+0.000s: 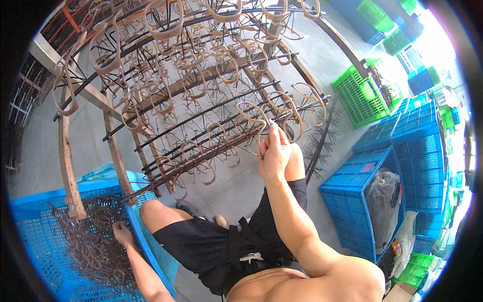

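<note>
Right fingers [274, 135]: tan frame [264, 120] pinched between | left fingers [117, 229]: grip unclear, near brown pieces [93, 240]

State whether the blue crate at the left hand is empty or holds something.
Not empty: brown pieces lie heaped inside the blue crate, below its rim.

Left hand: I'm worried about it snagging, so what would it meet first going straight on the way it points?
Most likely the tangled heap of brown looped pieces in the blue crate; the left hand may already touch it, since depth is unclear.
</note>
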The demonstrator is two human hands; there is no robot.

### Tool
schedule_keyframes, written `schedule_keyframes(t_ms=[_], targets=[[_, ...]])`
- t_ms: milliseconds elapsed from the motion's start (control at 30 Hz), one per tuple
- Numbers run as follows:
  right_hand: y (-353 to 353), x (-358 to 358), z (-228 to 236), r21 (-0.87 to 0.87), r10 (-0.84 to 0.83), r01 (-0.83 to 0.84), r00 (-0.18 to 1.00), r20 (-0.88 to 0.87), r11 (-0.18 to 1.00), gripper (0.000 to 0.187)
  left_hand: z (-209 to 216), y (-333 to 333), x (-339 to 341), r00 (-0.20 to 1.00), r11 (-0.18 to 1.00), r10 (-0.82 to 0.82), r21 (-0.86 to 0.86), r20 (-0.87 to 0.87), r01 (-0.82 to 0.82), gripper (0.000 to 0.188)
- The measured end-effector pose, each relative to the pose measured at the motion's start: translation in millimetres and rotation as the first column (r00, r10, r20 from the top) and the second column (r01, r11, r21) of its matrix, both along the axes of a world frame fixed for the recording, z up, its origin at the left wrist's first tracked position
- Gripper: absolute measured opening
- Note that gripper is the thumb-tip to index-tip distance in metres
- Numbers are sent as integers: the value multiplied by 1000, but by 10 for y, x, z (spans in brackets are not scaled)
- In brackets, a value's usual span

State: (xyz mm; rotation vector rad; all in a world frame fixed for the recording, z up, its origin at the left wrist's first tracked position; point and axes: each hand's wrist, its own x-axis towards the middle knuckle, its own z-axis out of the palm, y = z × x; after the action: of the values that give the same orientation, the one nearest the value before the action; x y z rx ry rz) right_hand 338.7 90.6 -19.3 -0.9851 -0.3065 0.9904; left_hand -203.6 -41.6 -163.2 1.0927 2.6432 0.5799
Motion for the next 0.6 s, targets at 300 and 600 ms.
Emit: schedule_keyframes(t_ms=[300,600], targets=[[-20,-97,67,-49,-36,38,999,29,998,17,613,-7,460,988,907,-133,411,84,87,60],[-36,-119,-11,-46,-73,77,995,72,996,16,383,5,284,913,876,-87,467,399,-121,38]])
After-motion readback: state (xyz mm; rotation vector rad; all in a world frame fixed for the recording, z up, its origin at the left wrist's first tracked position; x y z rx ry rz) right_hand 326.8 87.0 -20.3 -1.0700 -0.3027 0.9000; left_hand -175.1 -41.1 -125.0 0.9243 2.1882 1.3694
